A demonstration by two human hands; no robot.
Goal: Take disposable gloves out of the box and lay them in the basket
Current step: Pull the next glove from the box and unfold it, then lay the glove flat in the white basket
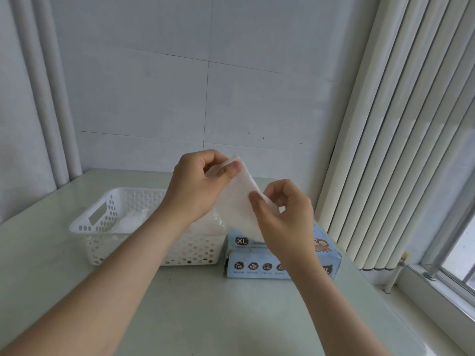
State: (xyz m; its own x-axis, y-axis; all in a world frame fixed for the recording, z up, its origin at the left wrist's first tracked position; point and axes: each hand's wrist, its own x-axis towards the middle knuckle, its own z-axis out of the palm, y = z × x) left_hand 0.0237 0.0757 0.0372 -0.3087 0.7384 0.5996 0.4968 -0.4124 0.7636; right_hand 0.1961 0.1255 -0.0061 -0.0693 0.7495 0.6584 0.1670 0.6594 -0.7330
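Partway I'd say; basket (102, 228) mid-left already has a few gloves (133, 218); left hand (195, 186) and right hand (285, 217) both pinch another glove (240, 201) above the box (282, 260); still needs laying in.

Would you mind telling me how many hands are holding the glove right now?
2: the left hand pinches the glove at its upper corner, and the right hand pinches its right edge above the box.

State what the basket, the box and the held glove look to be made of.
Basket: rigid white plastic, glossy, with moulded round holes. Box: printed light-blue cardboard, matte, creased edges. Glove, pinched by left hand and right hand: thin translucent whitish plastic film, probably.
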